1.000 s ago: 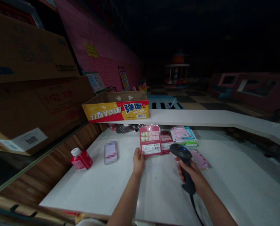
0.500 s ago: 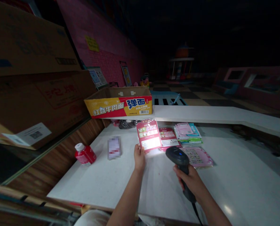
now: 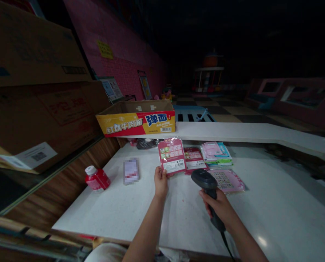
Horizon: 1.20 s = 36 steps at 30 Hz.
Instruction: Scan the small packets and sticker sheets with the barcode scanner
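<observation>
Large brown cartons stand stacked beyond the left edge of the white counter. Near that edge sits a red bottle with a white cap; right of it lies a pixelated pale item. A yellow-and-red box rests on the raised ledge along the back edge. The left hand pinches the lower left corner of a red packet, thumb in front, other fingers partly hidden; the packet faces the wearer over the counter's middle. Just beside it lies a second red packet. The right hand wraps its fingers round the handle of a black scanner, nearer the front edge. Behind are stacked pink-and-blue packets and a pink packet.
</observation>
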Available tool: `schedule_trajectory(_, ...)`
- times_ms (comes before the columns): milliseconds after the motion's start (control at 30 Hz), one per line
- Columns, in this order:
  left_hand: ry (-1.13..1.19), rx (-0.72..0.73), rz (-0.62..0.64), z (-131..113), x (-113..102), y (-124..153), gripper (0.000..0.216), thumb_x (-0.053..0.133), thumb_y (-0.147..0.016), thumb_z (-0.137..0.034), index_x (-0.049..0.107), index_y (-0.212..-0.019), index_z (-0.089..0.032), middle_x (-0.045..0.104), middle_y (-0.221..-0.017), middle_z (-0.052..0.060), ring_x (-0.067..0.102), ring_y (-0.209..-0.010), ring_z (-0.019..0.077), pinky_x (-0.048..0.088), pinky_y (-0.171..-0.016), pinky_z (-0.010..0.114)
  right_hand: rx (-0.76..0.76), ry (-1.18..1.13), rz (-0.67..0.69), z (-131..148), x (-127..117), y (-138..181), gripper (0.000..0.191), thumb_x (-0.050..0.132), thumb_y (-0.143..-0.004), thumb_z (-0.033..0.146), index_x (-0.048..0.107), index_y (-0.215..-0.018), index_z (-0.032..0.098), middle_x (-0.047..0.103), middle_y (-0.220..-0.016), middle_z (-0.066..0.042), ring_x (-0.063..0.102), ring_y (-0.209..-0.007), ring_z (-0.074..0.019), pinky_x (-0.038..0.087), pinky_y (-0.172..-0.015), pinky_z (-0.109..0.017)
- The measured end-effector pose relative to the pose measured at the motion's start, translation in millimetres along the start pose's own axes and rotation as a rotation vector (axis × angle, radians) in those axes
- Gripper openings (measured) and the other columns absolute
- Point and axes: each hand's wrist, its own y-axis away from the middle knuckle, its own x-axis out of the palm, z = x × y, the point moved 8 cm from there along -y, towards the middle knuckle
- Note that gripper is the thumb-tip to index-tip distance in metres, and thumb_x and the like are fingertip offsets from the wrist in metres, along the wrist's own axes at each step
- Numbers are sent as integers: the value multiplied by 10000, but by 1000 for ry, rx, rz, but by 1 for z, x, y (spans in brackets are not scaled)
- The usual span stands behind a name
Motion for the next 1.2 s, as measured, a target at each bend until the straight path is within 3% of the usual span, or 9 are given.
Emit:
schedule_trajectory(233, -5, -47, -33, -2, -4, 4, 498, 717, -700, -567, 497, -946, -194, 686, -962, 69, 694, -770, 190, 598, -665, 342, 82, -164, -62, -3, -13, -4, 484, 783, -628, 595, 582, -822, 199, 549, -492, 57, 469, -369, -95, 366, -343, -197)
schedule_trajectory(433, -131, -80, -170, -5, -43, 2, 422, 662, -739, -515, 519, -953, -180, 666, -928, 69, 677, -721, 189, 596, -620, 364, 104, -259, -146, -11, -45, -4, 506, 835, -589, 562, 609, -847, 190, 558, -500, 49, 478, -367, -103, 368, -340, -205)
schedule_trajectory(567, -652, -37, -259, -34, -59, -1, 247, 550, -832, -304, 600, -1015, -145, 653, -890, 114, 652, -768, 233, 562, -737, 439, 107, -300, -148, -16, -61, -5, 498, 845, -608, 531, 616, -884, 185, 573, -523, 46, 491, -379, -104, 373, -349, -209)
schedule_trajectory(667, -1226, 130, -290, -65, -42, 9, 343, 506, -831, -157, 633, -1148, -134, 616, -1103, 178, 582, -1056, 298, 453, -952, 485, 133, -330, -130, -22, -72, -9, 504, 858, -616, 504, 618, -924, 185, 587, -544, 42, 511, -402, -110, 387, -365, -215)
schedule_trajectory(700, -1356, 169, -262, -68, -31, 13, 397, 489, -843, -140, 617, -1218, -146, 582, -1203, 188, 542, -1132, 309, 421, -986, 485, 138, -347, -118, -24, -75, -10, 500, 860, -621, 495, 618, -929, 185, 588, -550, 40, 514, -406, -111, 390, -370, -218)
schedule_trajectory(767, -1503, 189, -69, -59, -6, 21, 438, 475, -876, -158, 597, -1295, -186, 562, -1276, 177, 511, -1182, 312, 395, -1011, 471, 130, -407, -79, -25, -81, -14, 471, 855, -643, 475, 618, -930, 186, 579, -557, 37, 506, -414, -106, 387, -379, -218)
schedule_trajectory(867, -1566, 142, 204, -35, 20, 30, 423, 496, -915, -264, 599, -1325, -249, 568, -1332, 166, 497, -1237, 330, 357, -1059, 498, 102, -541, 5, -25, -88, -20, 407, 833, -682, 444, 624, -926, 195, 550, -571, 36, 473, -427, -92, 382, -394, -215)
schedule_trajectory(1000, -1567, 94, 283, -23, 21, 28, 416, 509, -925, -316, 613, -1323, -253, 486, -1462, 161, 401, -1377, 343, 258, -1149, 517, 89, -744, 58, -34, -102, -24, 368, 814, -686, 423, 634, -920, 203, 475, -587, 44, 386, -428, -75, 364, -379, -205)
schedule_trajectory(1200, -1509, 77, 316, -28, 11, 21, 388, 500, -928, -334, 649, -1278, -258, 495, -1464, 140, 403, -1388, 331, 255, -1165, 505, 40, -977, -26, -49, -122, -21, 311, 768, -728, 384, 599, -931, 220, 349, -607, 66, 293, -427, -68, 364, -364, -175)
